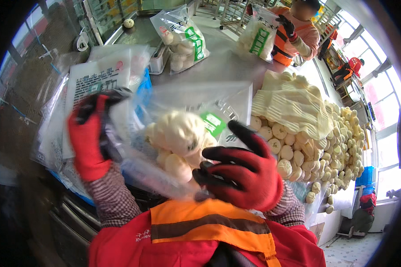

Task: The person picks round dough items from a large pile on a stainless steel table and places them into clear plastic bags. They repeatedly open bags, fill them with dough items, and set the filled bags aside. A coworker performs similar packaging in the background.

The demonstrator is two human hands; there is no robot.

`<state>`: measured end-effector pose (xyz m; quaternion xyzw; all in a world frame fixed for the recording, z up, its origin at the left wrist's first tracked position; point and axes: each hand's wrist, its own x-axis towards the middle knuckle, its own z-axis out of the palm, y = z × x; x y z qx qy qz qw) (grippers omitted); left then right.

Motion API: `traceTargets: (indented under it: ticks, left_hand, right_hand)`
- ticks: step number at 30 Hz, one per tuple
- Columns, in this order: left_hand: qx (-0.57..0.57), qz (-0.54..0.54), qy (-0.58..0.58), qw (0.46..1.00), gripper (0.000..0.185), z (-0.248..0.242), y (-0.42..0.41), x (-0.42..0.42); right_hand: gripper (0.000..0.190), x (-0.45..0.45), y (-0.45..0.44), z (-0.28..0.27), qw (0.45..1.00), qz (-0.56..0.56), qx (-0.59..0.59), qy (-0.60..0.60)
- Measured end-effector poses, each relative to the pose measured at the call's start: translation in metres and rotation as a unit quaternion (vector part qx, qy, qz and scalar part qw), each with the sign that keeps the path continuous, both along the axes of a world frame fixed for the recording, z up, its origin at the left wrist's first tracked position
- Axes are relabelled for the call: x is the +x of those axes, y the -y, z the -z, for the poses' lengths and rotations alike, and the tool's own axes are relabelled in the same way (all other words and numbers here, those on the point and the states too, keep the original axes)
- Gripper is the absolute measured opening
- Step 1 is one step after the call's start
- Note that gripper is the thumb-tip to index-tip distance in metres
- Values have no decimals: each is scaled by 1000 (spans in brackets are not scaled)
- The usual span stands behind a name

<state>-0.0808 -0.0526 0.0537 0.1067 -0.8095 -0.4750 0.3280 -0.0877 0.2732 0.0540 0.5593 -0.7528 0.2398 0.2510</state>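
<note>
A clear printed plastic bag (235, 100) lies before me on the table, its mouth towards my body. Pale steamed buns (180, 133) are heaped at the bag, some seen through its film. My left hand (90, 140), in a red and black glove, grips the bag's film at the left; motion blur hides the exact hold of the fingers. On the right, my right hand (244, 170), gloved alike, has its fingers spread beside the buns and holds nothing. Whether its fingertips touch them is unclear.
Flat printed bags (97, 76) are stacked at left, near a blue crate edge (143, 90). A filled bag (187, 46) stands behind. At right lies a large bun pile (294, 157), partly under a cream cloth (287, 103). Across the table, a co-worker (295, 36) holds another filled bag (259, 38).
</note>
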Motion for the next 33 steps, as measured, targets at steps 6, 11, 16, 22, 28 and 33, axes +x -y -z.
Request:
traceTargets:
  ticks: [6, 11, 16, 22, 28, 33]
  left_hand:
    - [21, 84, 23, 996, 21, 88, -21, -51]
    - [-78, 106, -4, 991, 25, 7, -12, -75]
    - [-185, 227, 52, 955, 21, -8, -52, -76]
    - [-29, 237, 165, 957, 15, 95, -96, -102]
    - [-63, 264, 218, 938, 13, 100, -113, -107]
    - [-425, 340, -11, 839, 18, 101, -141, -114]
  right_hand:
    - [21, -5, 4, 37, 997, 60, -21, 39]
    - [20, 11, 13, 16, 989, 51, -136, 17]
    - [23, 20, -4, 83, 991, 14, -73, 112]
    - [43, 18, -74, 116, 922, 11, -119, 369]
    - [78, -54, -166, 207, 695, 621, 91, 352]
    - [78, -100, -166, 294, 777, 486, 153, 368]
